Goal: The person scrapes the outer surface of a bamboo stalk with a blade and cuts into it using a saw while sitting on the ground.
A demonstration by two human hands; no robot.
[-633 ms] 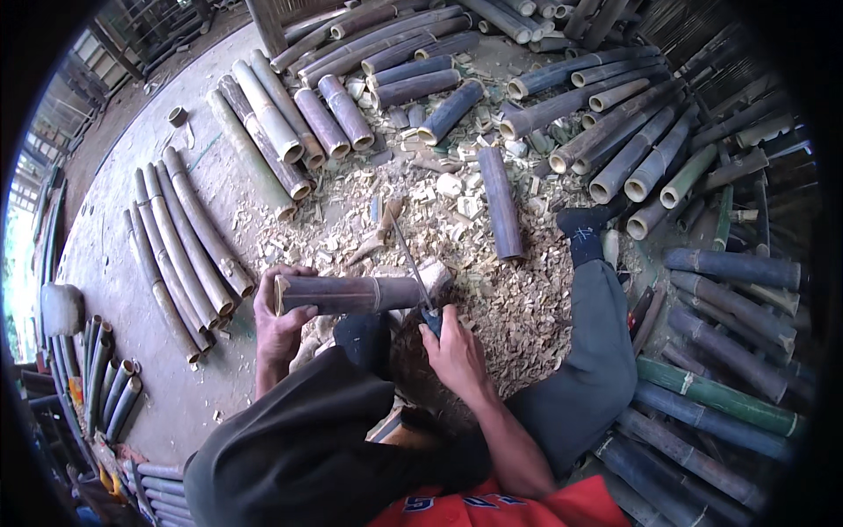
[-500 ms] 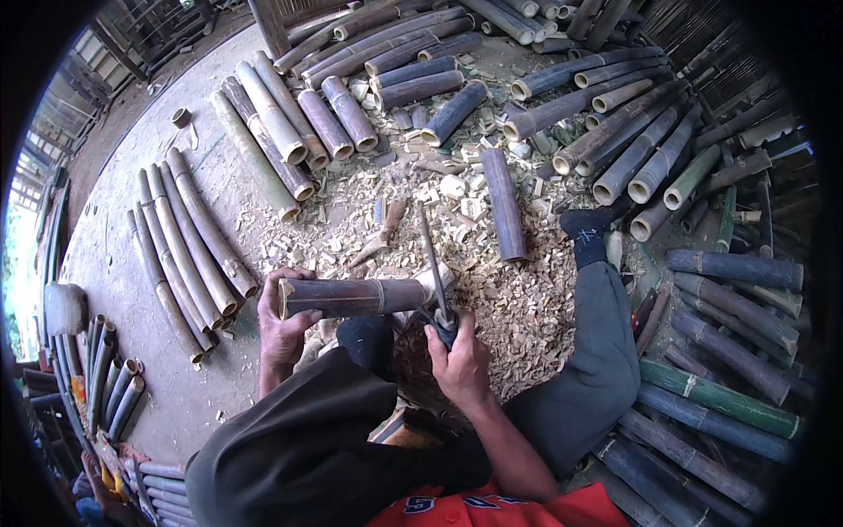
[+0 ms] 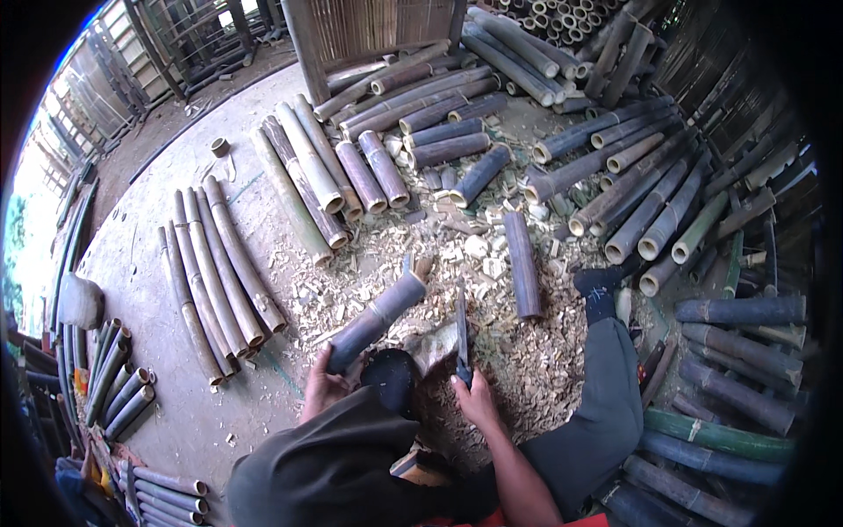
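A short dark bamboo section (image 3: 378,321) slants up and away to the right, its far end pale where the bark is gone. My left hand (image 3: 324,386) grips its near end, beside my dark-socked foot. My right hand (image 3: 477,400) is closed round the dark handle of a long-bladed knife (image 3: 462,325), the blade pointing away from me. A gap separates the blade from the bamboo. Between them lies a pale wooden block (image 3: 436,345), partly hidden by my foot. Another dark bamboo section (image 3: 523,265) rests on the chips beyond the knife.
Wood chips (image 3: 540,351) cover the floor around my feet. Long bamboo poles (image 3: 230,272) lie in a row at the left. More cut bamboo (image 3: 637,202) is piled at the far right, with green and dark lengths (image 3: 716,436) close by my right leg.
The bamboo section has swung from level to slanting, its far end turned away from me. The knife has come apart from it. My view has tilted up, showing more of the far wall.
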